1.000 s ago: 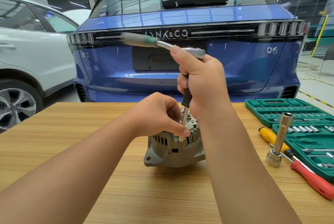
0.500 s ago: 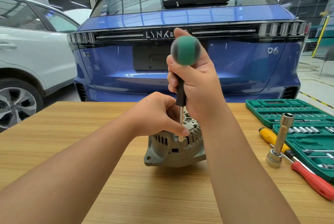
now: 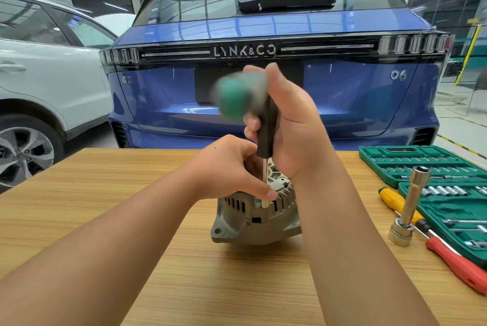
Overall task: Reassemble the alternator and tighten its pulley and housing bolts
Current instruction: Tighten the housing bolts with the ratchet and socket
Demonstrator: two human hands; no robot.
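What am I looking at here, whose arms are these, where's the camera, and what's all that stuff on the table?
The camera sits on a person's head and looks down at their own two bare arms; there is no robot. On the wooden table stands a grey metal alternator, a car's generator. The left hand steadies it and touches a thin metal shaft. The right hand grips the black extension of a ratchet wrench with a green handle, blurred by motion. To the right lie an open green socket set, a long silver socket, and yellow-handled and red-handled screwdrivers. Behind the table are a blue car and a white car.
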